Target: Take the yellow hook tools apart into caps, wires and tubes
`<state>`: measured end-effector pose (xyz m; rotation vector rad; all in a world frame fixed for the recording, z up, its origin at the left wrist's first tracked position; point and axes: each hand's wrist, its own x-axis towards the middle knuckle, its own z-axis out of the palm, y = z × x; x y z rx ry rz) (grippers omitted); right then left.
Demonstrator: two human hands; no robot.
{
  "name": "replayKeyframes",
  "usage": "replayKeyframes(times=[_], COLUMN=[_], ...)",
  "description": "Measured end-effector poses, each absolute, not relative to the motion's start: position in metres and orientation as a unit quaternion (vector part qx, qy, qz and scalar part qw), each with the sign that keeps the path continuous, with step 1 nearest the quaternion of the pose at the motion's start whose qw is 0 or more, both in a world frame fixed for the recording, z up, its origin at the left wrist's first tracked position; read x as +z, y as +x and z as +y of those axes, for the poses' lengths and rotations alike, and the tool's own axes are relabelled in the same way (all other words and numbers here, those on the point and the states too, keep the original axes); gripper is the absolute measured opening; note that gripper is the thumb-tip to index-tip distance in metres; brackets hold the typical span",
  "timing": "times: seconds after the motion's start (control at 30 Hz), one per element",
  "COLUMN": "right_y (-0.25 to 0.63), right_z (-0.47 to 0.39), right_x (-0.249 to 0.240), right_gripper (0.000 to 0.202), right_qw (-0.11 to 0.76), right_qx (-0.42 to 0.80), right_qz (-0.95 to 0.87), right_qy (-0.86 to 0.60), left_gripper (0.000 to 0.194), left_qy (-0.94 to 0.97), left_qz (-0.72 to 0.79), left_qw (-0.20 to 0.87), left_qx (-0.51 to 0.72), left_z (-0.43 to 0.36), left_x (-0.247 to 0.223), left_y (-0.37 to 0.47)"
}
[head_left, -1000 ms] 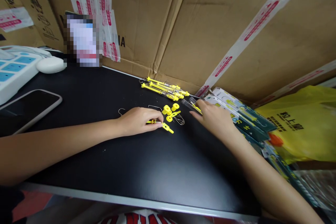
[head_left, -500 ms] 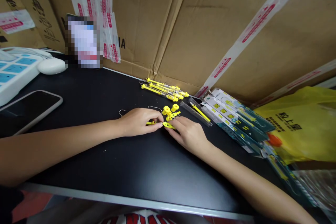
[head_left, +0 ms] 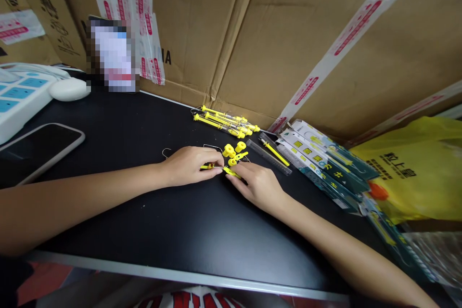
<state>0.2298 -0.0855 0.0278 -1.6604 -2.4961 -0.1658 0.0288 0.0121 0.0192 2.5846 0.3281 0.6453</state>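
My left hand pinches a thin yellow spring-scale rod with a metal coil at its right end. Facing it, my right hand has thumb and fingers closed on a small flat yellow end piece, which meets the coil. Just beyond the fingertips lie several loose yellow caps and another flat yellow piece. A bent wire hook shows behind my left wrist, and a second wire behind its knuckles. My fingers partly hide the joint.
Several yellow spring scales are piled by the cardboard wall. Right of them lie clear tubes, printed boxes and a yellow bag. At left are a phone, a power strip and a propped, blurred screen.
The yellow end piece sits slightly farther from my left fingertips, and more of the metal coil shows between my hands. Otherwise the view has only shifted slightly.
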Motion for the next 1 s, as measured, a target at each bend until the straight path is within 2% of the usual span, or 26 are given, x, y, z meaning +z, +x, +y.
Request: replayKeyframes(times=[0.73,1.0], right_y=[0.228,0.234], right_z=[-0.085,-0.081], right_x=[0.04,0.041], right_gripper=[0.037,0.043], right_qw=[0.168,0.226], right_qx=[0.161,0.188], right_qz=[-0.791,-0.755], right_qy=[-0.566,-0.586], left_gripper=[0.016,0.016], left_qy=[0.941,0.949], left_qz=[0.125,0.13], left_qw=[0.193,0.163], left_qx=[0.25,0.235], left_z=[0.013,0.014], left_x=[0.018,0.017], left_y=[0.027,0.027])
